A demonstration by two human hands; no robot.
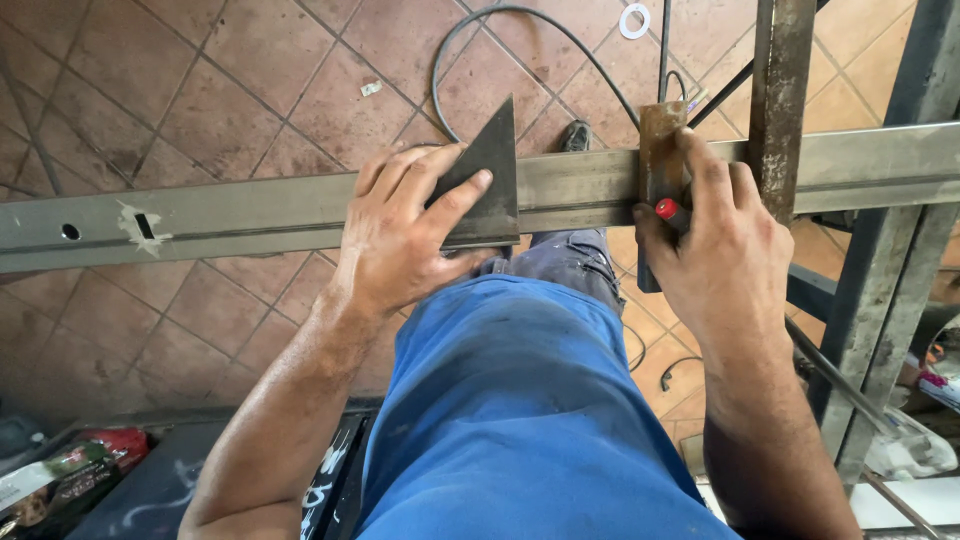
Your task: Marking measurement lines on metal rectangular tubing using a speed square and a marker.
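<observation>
Steel triangle plate (487, 180) sits flat against the long horizontal steel bar (250, 212), centre of frame, point up, bottom edge near the bar's lower edge. Left hand (405, 225) presses it there: fingers spread over the plate's left side, thumb across its face, grip closed on the plate and bar. Right hand (715, 235) at centre right, grip wrapped around a rusty flat metal piece (660, 140) standing upright across the bar, with a red-tipped tool (668, 211) tucked under the fingers. Rusty vertical post (780, 90) just right of that hand, crossing the bar. Black cable (470, 40) loops on the tiled floor (200, 90) at top centre. White ring (634, 20) on the floor, top right. Blue trouser leg (520, 400) fills the lower middle.
</observation>
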